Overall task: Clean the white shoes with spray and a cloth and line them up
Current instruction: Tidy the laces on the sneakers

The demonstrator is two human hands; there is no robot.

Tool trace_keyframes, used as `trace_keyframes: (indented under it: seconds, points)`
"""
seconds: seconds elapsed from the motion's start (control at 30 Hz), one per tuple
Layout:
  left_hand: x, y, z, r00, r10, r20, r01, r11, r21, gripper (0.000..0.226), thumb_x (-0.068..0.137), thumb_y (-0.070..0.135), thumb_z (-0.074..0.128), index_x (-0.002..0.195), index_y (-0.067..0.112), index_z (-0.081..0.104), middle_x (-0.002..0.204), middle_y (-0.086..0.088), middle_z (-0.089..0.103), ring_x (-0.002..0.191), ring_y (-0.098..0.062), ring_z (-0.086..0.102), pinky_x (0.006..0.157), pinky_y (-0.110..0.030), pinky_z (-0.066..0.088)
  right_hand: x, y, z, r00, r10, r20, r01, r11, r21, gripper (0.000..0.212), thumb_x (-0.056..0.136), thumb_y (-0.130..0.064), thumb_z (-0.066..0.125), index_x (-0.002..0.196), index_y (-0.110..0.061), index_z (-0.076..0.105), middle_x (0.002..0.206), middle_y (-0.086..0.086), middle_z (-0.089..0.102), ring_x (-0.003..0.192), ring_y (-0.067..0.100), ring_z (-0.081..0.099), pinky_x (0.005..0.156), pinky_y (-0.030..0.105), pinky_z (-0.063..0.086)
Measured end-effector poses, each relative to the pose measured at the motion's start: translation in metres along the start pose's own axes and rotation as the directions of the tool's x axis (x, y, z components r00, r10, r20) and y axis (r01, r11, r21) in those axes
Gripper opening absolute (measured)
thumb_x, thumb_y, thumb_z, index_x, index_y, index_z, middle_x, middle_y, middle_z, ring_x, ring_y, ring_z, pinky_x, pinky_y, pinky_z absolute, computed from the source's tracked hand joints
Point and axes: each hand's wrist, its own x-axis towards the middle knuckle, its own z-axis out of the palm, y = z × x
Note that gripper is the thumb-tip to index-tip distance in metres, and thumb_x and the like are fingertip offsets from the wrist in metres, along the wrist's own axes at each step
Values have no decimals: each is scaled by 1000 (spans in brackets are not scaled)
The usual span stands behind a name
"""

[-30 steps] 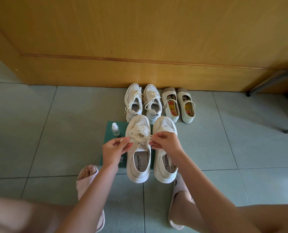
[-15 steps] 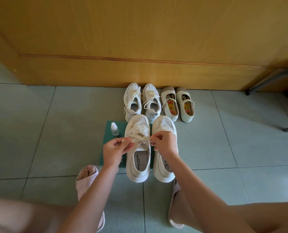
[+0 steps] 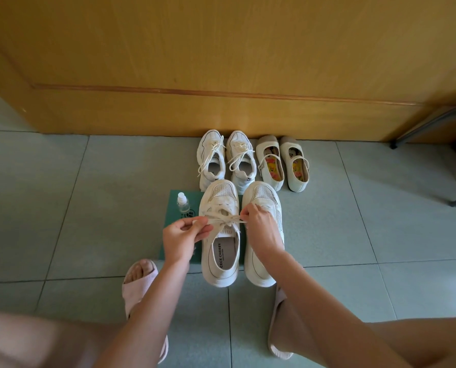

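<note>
Along the wooden door, on the tiled floor, the laced sneakers and strap shoes stand toes to the door in a row, and that line is the largest thing at stake. The green cloth lies loose on the tiles with the mesh shoe being laced resting on it, just beside its mate, so an uneven tug could slide cloth and shoe askew. Smaller: the spray bottle stands upright on the cloth near the left hand — a wrist swung outward would likely tip it. Smallest: the lace, drawn without even tension, may leave a slack bow. It runs taut across the shoe's tongue between both hands. The left hand's fingertips pinch one end at the shoe's outer edge, while the right hand pinches the other between thumb and forefinger — over the gap between the two shoes
</note>
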Motion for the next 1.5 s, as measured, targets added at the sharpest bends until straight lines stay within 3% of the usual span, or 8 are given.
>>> trace_keyframes:
  seconds: [0.33, 0.57, 0.8, 0.9, 1.07, 1.2, 1.27, 1.5]
  points:
    - [3, 0, -4, 1000, -11, -16, 12, 1000, 25, 12, 83, 5, 67, 92, -3, 65, 69, -8, 71, 56, -9, 68, 37, -16, 46, 3, 10, -12, 961, -256, 109, 274, 937, -219, 28, 87, 10, 47, 112, -3, 53, 108, 12, 59, 95, 26, 58, 79, 30, 47]
    - [8, -5, -7, 999, -26, -32, 28, 997, 66, 5, 83, 10, 68, 86, 6, 66, 62, 0, 71, 58, -9, 69, 36, -20, 43, 0, 9, -9, 994, -99, 44, 100, 994, -43, 19, 91, 1, 50, 103, -7, 63, 98, 6, 65, 86, 19, 58, 68, 21, 37]
    - [13, -9, -7, 997, -47, -57, 51, 997, 56, 4, 83, 11, 68, 85, 8, 66, 61, 2, 71, 57, -7, 69, 36, -19, 41, 4, 8, -10, 994, -71, 82, 76, 996, -52, 16, 91, 1, 50, 99, -8, 61, 93, 5, 63, 81, 21, 59, 66, 25, 43]
    - [16, -11, -7, 999, -24, -42, 29, 990, 135, 12, 83, 13, 69, 88, 3, 65, 63, -1, 71, 55, -7, 67, 37, -21, 43, 8, 4, -15, 996, -31, 88, 22, 995, 98, 12, 92, -5, 52, 93, -6, 64, 87, 7, 64, 76, 21, 58, 66, 28, 46]
    - [19, -12, -4, 987, 161, 22, -156, 897, 414, 5, 83, 20, 69, 84, 20, 64, 88, 0, 68, 72, -18, 62, 66, -42, 52, 10, 12, -33, 999, 20, -35, -7, 942, 336, 19, 91, -18, 60, 108, -17, 67, 102, -6, 63, 74, 1, 55, 66, 15, 43]
    - [16, -6, 7, 911, 396, 114, -395, 762, 513, 4, 83, 21, 69, 86, 20, 67, 87, 11, 67, 77, -6, 61, 63, -28, 49, 11, 37, -44, 991, 135, -25, -120, 943, 312, 14, 89, -13, 62, 101, -15, 69, 101, -3, 66, 66, -1, 55, 57, 11, 41]
    - [17, -4, 14, 832, 528, 168, -516, 627, 583, 4, 83, 21, 69, 86, 20, 68, 88, 13, 68, 85, -6, 61, 73, -23, 49, 5, 45, -46, 987, 163, 0, -154, 933, 326, 12, 89, -15, 63, 98, -13, 70, 98, 2, 68, 66, 0, 55, 58, 13, 41]
    - [1, -6, 57, 793, 414, 447, -610, 557, 564, 6, 84, 14, 68, 87, 18, 70, 88, 9, 68, 81, -3, 61, 76, -18, 51, -28, 56, -41, 972, 230, -51, -221, 964, 146, 22, 82, -45, 67, 83, -23, 66, 96, -10, 56, 83, 6, 53, 61, 21, 42]
